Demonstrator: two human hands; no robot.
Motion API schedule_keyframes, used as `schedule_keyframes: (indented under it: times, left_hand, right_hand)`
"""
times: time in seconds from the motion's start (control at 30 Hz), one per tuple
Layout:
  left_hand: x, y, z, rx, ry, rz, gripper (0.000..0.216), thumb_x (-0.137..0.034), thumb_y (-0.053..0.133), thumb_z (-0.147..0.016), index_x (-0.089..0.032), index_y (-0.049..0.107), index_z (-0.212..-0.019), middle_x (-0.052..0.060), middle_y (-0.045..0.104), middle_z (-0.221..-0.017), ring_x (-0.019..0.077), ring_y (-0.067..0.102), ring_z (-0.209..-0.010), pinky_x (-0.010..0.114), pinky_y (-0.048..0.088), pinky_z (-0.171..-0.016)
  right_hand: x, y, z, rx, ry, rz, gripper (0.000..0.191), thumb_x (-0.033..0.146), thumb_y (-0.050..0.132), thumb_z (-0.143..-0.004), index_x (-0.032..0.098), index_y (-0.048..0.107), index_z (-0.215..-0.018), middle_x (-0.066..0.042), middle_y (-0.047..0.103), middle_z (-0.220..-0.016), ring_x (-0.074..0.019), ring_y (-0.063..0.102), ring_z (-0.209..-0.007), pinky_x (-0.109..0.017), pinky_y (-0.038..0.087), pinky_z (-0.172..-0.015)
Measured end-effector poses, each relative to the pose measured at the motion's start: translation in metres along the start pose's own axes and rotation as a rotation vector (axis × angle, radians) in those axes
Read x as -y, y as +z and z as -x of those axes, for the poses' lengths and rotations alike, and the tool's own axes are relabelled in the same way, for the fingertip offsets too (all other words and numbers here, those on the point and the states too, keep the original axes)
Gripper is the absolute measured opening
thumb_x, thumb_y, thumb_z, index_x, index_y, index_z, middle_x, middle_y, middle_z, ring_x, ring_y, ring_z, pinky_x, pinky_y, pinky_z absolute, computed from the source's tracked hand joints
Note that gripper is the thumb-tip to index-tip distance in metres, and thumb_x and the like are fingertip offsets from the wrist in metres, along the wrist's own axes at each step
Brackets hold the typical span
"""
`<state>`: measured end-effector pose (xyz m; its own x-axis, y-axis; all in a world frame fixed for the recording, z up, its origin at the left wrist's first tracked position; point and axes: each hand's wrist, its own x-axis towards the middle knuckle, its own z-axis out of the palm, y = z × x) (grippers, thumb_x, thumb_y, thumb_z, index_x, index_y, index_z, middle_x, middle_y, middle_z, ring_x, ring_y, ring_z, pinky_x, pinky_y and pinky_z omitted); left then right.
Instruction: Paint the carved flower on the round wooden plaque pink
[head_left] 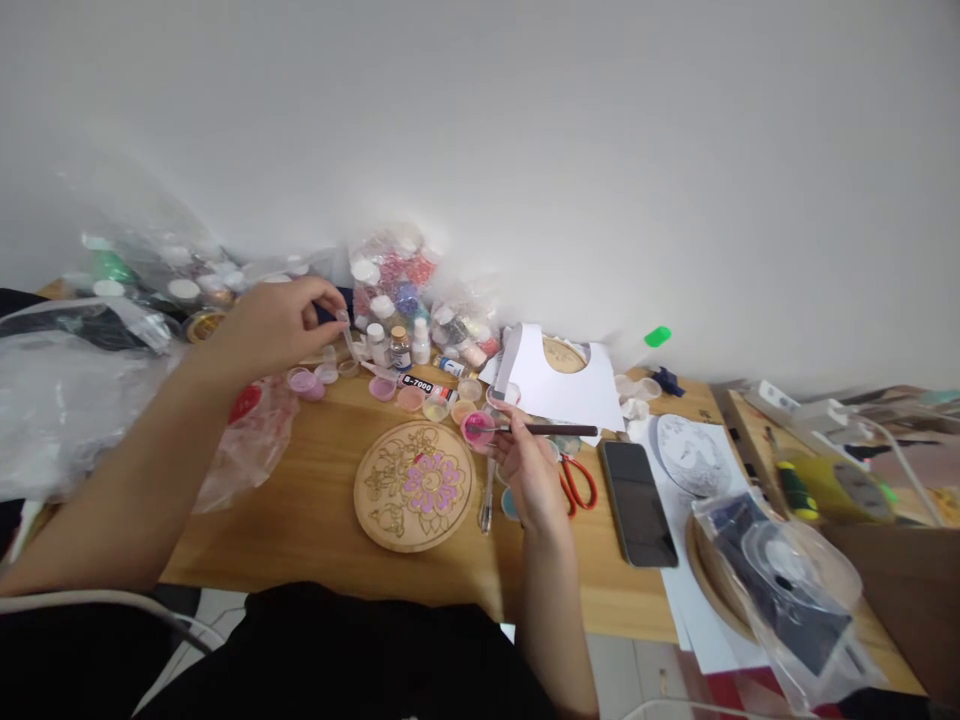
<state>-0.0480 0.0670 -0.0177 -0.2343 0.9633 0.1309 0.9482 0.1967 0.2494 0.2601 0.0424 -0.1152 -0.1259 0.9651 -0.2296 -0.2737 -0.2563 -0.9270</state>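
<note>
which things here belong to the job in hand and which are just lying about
Likely in use:
pink cup and dark-handled tool, right hand
clear tube, left hand
wooden disc

Probably just lying about:
phone
power strip

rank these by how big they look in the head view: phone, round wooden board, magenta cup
1. Round wooden board
2. Phone
3. Magenta cup, clearly the smallest

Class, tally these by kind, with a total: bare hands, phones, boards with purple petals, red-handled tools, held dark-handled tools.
Left hand and right hand: 2
Phone: 1
Purple-petalled board: 1
Red-handled tool: 1
Held dark-handled tool: 1
Total: 6
</note>
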Motion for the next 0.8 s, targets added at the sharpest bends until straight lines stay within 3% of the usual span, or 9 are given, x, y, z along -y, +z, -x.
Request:
schedule_keyframes:
  times: [0.17, 0.43, 0.8]
  left_hand:
    - [0.014, 0.007, 0.005, -0.075, 0.038, -0.002, 0.058, -0.055, 0.037, -0.105, -0.013, 0.074, -0.121, -0.003, 0.067, -0.082, 0.0087, 0.056, -0.077, 0.020, 0.040, -0.084]
    - [0.024, 0.013, 0.005, -0.162, 0.187, -0.042, 0.088, -0.069, 0.013, -0.105, -0.010, 0.078, -0.108, -0.001, 0.073, -0.094, 0.0093, 0.059, -0.087, 0.021, 0.040, -0.086]
    - [0.025, 0.004, 0.011, -0.224, 0.160, -0.014, 0.097, -0.082, 0.014, -0.102, -0.011, 0.080, -0.107, -0.002, 0.067, -0.079, 0.0072, 0.053, -0.074, 0.019, 0.037, -0.077]
  right_hand:
    - [-0.002, 0.000, -0.002, -0.001, -0.001, -0.003, 0.056, 0.075, 0.077, -0.078, 0.027, 0.079, -0.106, -0.007, 0.085, -0.097, -0.0279, 0.079, -0.086, -0.041, 0.064, -0.075]
    - [-0.004, 0.000, -0.004, -0.012, 0.012, -0.028, 0.055, 0.074, 0.080, -0.075, 0.028, 0.078, -0.106, -0.007, 0.085, -0.096, -0.0276, 0.079, -0.084, -0.041, 0.064, -0.074]
    - [-0.008, 0.001, -0.005, -0.003, 0.021, -0.042, 0.055, 0.073, 0.080, -0.078, 0.026, 0.079, -0.107, -0.008, 0.085, -0.099, -0.0301, 0.081, -0.091, -0.045, 0.068, -0.081]
